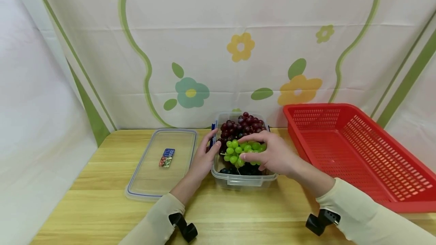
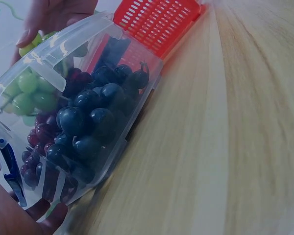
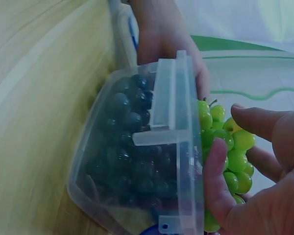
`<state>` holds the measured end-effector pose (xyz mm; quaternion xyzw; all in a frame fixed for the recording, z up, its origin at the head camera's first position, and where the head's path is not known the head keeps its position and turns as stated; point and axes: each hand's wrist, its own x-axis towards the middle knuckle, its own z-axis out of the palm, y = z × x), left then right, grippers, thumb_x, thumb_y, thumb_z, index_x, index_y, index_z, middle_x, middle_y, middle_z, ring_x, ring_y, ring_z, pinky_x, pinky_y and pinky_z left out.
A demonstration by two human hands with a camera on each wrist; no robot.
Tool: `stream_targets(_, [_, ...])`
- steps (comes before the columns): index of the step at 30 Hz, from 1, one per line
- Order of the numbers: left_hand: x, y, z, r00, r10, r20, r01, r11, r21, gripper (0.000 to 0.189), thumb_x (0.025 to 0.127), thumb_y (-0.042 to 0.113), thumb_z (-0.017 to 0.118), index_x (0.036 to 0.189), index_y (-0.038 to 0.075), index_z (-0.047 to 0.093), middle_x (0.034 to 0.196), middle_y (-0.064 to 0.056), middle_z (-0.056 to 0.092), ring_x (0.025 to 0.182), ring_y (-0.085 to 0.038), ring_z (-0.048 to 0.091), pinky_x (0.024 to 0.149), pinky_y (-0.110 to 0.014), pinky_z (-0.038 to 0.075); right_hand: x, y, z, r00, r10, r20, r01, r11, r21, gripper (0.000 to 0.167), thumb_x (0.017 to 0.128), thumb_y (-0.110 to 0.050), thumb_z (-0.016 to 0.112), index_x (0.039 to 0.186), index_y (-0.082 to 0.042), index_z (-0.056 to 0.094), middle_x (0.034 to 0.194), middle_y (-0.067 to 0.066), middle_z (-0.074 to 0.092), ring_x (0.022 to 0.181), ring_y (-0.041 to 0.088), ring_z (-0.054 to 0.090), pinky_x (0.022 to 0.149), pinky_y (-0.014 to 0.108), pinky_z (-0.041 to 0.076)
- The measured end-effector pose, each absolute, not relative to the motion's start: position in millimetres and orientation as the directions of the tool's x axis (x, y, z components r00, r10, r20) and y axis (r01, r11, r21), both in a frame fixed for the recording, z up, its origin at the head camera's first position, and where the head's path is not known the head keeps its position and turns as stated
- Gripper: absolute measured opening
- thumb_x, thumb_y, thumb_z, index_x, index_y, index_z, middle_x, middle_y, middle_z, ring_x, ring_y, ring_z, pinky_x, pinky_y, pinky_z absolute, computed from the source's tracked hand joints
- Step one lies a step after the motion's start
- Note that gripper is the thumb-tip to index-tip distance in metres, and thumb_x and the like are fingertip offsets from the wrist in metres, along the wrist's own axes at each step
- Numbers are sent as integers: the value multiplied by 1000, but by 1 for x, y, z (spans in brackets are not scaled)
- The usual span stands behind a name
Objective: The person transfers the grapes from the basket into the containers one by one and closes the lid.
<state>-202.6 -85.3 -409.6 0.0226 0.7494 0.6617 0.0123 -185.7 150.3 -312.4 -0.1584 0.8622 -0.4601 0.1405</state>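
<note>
A clear plastic food container (image 1: 235,180) holds dark red grapes (image 1: 250,124), black grapes (image 2: 88,122) and a bunch of green grapes (image 1: 235,152) lying on top near its rim. My right hand (image 1: 277,152) grips the green bunch from the right, thumb and fingers spread around it; the right wrist view shows these green grapes (image 3: 237,161) level with the rim. At the container's left side rests my left hand (image 1: 204,158), its fingers fairly straight against the wall beside the blue clip (image 2: 11,171).
The container's lid (image 1: 146,179), with a blue seal and a small label (image 1: 167,158), lies flat on the wooden table (image 1: 102,207) to the left. On the right stands a red plastic basket (image 1: 340,154). A flower-printed curtain (image 1: 211,41) hangs behind.
</note>
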Motion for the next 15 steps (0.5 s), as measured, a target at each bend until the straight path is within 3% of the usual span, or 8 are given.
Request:
stream_targets(6, [-203,-85,-409,-999,50,11,17,127,992,49,112,36,52,160,39,42,177,0,24,164,-38,21,128,-70,25,-184,143,-320,-908,-414,-68,-228,622,-749,43,92,-35,84,133,-25,74,146,17,57,67,21,70,63,36,63])
stream_targets(10, [-203,-86,-410,-999,50,14,21,128,992,49,112,36,52,160,38,42,178,-1,24,165,-38,19,128,-70,23,-182,141,-324,-902,-432,-6,-335,708,-622,42,92,-39,84,132,-29,75,138,13,64,95,24,72,84,44,63])
stream_targets(13, [-203,-86,-410,-999,51,16,23,133,991,49,113,36,51,160,38,42,178,-1,24,165,-38,19,128,-71,23,-181,141,-324,-894,-448,16,-382,745,-547,43,92,-41,83,133,-31,75,139,10,67,123,32,65,101,56,57])
stream_targets(15, [-203,-86,-410,-998,55,19,26,134,991,49,113,35,51,161,36,41,178,-2,23,165,-39,19,127,-71,24,-181,142,-322,-887,-462,5,-394,752,-528,44,92,-40,83,134,-31,74,141,10,67,130,36,62,104,60,54])
